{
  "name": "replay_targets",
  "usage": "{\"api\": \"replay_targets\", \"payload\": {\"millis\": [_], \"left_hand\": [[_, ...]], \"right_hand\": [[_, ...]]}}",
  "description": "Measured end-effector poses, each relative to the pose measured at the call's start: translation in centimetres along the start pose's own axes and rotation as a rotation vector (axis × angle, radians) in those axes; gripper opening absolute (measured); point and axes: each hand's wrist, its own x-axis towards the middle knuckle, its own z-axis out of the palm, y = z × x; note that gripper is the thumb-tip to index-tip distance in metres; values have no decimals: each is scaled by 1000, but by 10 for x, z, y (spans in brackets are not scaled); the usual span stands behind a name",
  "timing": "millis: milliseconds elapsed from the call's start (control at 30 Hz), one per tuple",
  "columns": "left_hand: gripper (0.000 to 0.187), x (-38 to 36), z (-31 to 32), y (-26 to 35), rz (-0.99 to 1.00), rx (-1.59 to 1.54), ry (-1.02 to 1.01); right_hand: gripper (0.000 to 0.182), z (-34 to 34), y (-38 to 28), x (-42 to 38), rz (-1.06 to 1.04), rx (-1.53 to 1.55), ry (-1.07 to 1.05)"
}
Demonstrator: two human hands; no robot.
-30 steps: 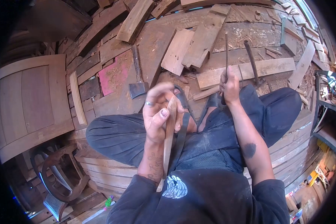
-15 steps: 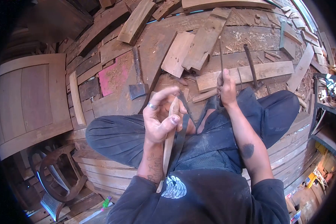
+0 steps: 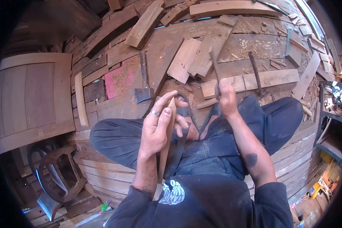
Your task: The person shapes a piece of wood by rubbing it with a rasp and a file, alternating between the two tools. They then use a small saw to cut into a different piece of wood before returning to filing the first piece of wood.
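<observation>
In the head view, my left hand [image 3: 155,131] is closed round a slim wooden stick [image 3: 164,161] with a pointed upper end. The thumb and fingertips lie near that point, and the stick's lower end reaches toward my shirt. My right hand [image 3: 227,98] grips a long thin tool [image 3: 214,64] that points up and slightly left; its handle is mostly inside the fist, and I cannot make out its exact kind. The two hands are apart, both above my crossed legs. The thin tool does not touch the stick.
An axe [image 3: 143,95] lies on the boards beyond my left hand. A dark-handled tool [image 3: 255,72] rests across a plank [image 3: 285,77] to the right. Several offcuts [image 3: 184,57] and shavings cover the floor. A panelled wooden door [image 3: 40,97] is at left.
My right hand has moved left, and its thin tool now leans left instead of standing nearly upright. My left fingers have come together near the stick's point. The view has shifted slightly.
</observation>
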Motion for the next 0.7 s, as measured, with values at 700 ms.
{"api": "replay_targets", "payload": {"millis": [700], "left_hand": [[50,-15,17,4,-149,351,317]], "right_hand": [[36,30,-77,-8,-319,-373,-101]]}}
